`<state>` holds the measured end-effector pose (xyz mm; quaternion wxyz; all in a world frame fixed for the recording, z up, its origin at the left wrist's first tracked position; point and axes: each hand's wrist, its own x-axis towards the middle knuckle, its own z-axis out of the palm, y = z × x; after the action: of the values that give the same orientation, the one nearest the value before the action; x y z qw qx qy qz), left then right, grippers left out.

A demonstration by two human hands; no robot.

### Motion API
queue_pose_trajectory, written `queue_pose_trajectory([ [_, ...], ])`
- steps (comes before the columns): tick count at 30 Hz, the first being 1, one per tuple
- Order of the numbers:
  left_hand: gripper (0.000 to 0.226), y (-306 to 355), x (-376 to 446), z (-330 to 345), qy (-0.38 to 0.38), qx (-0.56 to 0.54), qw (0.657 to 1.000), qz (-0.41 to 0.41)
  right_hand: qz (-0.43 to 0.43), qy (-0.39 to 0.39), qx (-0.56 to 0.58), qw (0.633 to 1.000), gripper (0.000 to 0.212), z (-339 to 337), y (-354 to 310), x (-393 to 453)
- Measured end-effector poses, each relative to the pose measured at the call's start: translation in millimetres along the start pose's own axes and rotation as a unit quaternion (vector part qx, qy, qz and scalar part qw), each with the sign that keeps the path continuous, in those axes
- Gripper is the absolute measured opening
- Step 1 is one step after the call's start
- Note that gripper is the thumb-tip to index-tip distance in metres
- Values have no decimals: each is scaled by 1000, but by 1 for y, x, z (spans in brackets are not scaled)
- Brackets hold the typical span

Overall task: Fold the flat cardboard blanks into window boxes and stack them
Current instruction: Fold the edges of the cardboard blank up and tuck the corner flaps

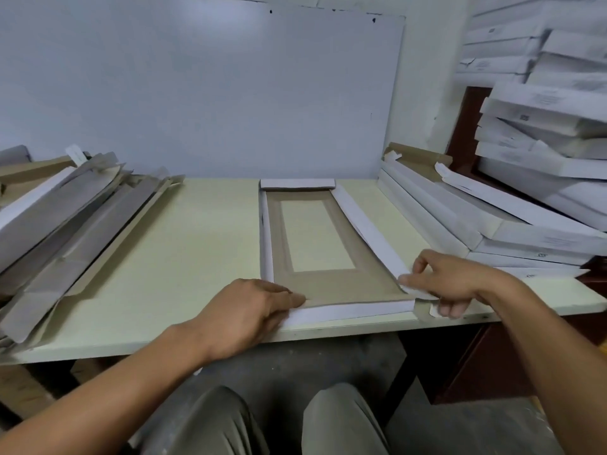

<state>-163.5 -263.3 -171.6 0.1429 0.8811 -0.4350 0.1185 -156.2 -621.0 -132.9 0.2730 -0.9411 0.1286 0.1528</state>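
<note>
A cardboard blank (331, 287) with a rectangular window lies brown side up in the middle of the pale table (203, 257). Its white side flaps stand partly raised along the left, far and near edges. My left hand (253, 313) grips the near flap at the blank's front left corner, fingers on the brown panel. My right hand (450, 280) pinches the near end of the long right flap (368, 231) and its corner tab. A heap of flat blanks (72, 224) lies at the left. Folded white boxes (492, 221) are stacked at the right.
A whiteboard (203, 87) stands against the wall behind the table. More white boxes (545, 126) are piled high at the far right over a dark red cabinet (463, 136). My knees show below the table's front edge.
</note>
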Motion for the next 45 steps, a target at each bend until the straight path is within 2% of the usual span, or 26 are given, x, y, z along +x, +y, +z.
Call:
queue_pose_trajectory([
  [2, 32, 2, 0, 1, -12, -7, 1000, -24, -28, -32, 49, 998, 33, 6, 7, 4],
  [6, 11, 4, 1, 0, -46, -38, 997, -41, -77, -46, 137, 987, 19, 8, 14, 14],
  [9, 18, 5, 1, -3, -82, -48, 995, -26, -47, -53, 196, 978, 11, 9, 16, 21],
  [14, 22, 3, -1, -12, -110, -61, 992, 4, 15, -56, 266, 962, 18, 7, 11, 30],
  [19, 23, 1, -4, -15, -118, -52, 991, 33, -25, -125, 150, 980, 27, 4, 2, 22],
  [23, 46, 4, -10, -12, -149, 8, 987, 53, -31, -152, 101, 983, 27, 2, -1, 17],
  [25, 49, 6, -15, -11, -142, 28, 987, 70, -25, -151, 120, 981, 18, 4, -3, 18],
  [27, 49, 8, -20, -11, -127, 38, 988, 76, -13, -152, 186, 971, 19, 7, -4, 22],
  [30, 49, 10, -22, -11, -122, 36, 989, 74, 25, -129, 310, 941, 19, 11, -4, 29],
  [32, 50, 11, -22, -12, -115, 25, 990, 77, 32, -148, 384, 911, 15, 12, -3, 32],
  [33, 49, 11, -22, -13, -113, 23, 990, 78, 26, -171, 409, 896, 20, 12, -2, 32],
  [35, 47, 9, -23, -13, -110, 21, 990, 82, -12, -233, 461, 856, 48, 10, 3, 30],
  [37, 45, 8, -23, -12, -111, 16, 990, 84, -86, -288, 487, 820, 67, 7, 12, 28],
  [39, 46, 6, -23, -10, -107, 0, 991, 76, -148, -348, 471, 797, 77, 4, 20, 29],
  [40, 46, 5, -23, -9, -105, -13, 992, 67, -173, -392, 470, 772, 81, 2, 21, 29],
  [42, 47, 0, -23, -9, -104, -50, 992, 44, -210, -460, 470, 723, 73, 0, 22, 28],
  [43, 50, -2, -24, -11, -111, -77, 990, 29, -210, -458, 450, 737, 67, 0, 20, 27],
  [45, 65, -6, -24, -19, -152, -133, 979, -2, -169, -374, 372, 833, 47, 2, 15, 24],
])
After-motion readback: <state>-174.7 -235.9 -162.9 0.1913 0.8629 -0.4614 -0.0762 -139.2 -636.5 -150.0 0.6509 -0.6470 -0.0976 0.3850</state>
